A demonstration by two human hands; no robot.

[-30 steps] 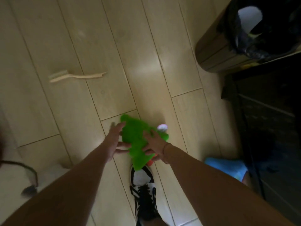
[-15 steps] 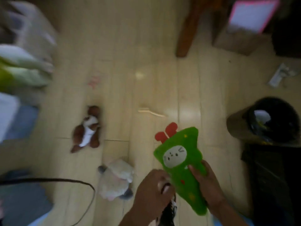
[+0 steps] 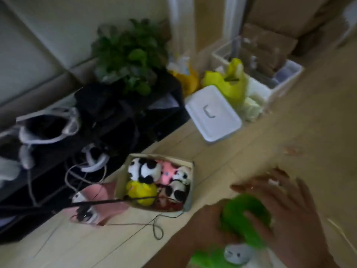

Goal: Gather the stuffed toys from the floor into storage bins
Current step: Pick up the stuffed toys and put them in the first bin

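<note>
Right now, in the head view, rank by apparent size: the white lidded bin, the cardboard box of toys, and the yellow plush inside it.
1-2. White lidded bin and cardboard box: look alike, unranked.
3. Yellow plush, clearly smallest.

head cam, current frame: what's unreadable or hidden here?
- Green plush toy, head view: motion-blurred, lower part cut off by the bottom edge; whole shape unclear.
- Left hand: fingers behind the toy; grip cannot be judged.
- Right hand: smeared by motion.
- Cardboard bin: bottom layer hidden by the pandas and yellow toy on top.
- White lidded box: contents hidden by its lid.
</note>
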